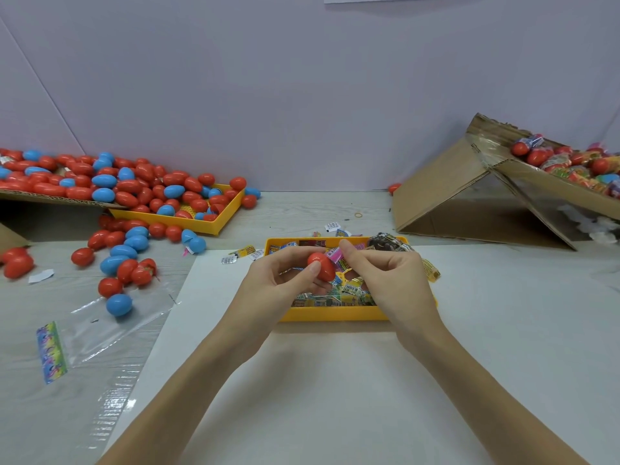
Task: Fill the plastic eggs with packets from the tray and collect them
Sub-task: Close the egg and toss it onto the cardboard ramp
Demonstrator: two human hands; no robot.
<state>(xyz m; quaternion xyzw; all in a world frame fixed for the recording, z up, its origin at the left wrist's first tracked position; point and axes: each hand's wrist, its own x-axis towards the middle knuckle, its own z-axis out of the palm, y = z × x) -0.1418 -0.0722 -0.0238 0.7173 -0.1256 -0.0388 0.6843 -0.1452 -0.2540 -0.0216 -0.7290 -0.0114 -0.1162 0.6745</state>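
Far left of the hands, loose eggs spill from a yellow bin across the table. Left hand grips a red egg above the packet tray. Right hand, just beside it, pinches a pink packet at the egg's edge: the filling step, apparently. Next, the packet must go fully inside before closing. Far right, a cardboard box holds wrapped eggs; nothing blocks the way there.
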